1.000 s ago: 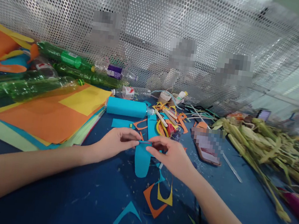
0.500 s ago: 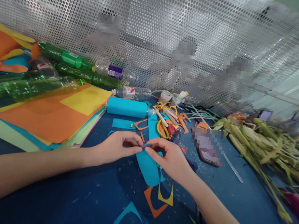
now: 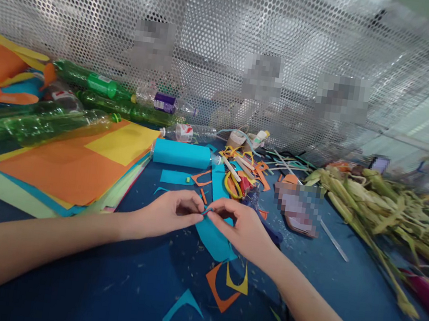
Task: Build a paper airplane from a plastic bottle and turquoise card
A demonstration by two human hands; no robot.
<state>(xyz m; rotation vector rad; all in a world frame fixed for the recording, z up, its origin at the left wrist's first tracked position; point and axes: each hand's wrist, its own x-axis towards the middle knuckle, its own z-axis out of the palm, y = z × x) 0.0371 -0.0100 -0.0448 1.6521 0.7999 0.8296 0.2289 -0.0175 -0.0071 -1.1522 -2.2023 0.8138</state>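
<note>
Fingertips of my left hand (image 3: 168, 210) and my right hand (image 3: 245, 230) meet over the table, both closed in a pinch on a blue paper piece (image 3: 215, 242). A small edge of it shows between the fingertips, while its broad part slopes down below them. The fingers hide how its top is folded or joined. Beyond my left hand lies a bottle wrapped in blue paper (image 3: 181, 154) on its side. Yellow-handled scissors (image 3: 234, 185) rest just past my right hand, partly among scraps.
A stack of coloured paper (image 3: 59, 166) and green plastic bottles (image 3: 41, 124) lie left. Cut-out scraps (image 3: 216, 292) are in front. A phone (image 3: 295, 209) and corn husks (image 3: 375, 202) lie right. A perforated metal panel (image 3: 224, 30) stands behind, with blurred reflections.
Both hands keep their pinch and have barely shifted. The lower end of the blue paper piece has risen slightly and turned a little toward the right.
</note>
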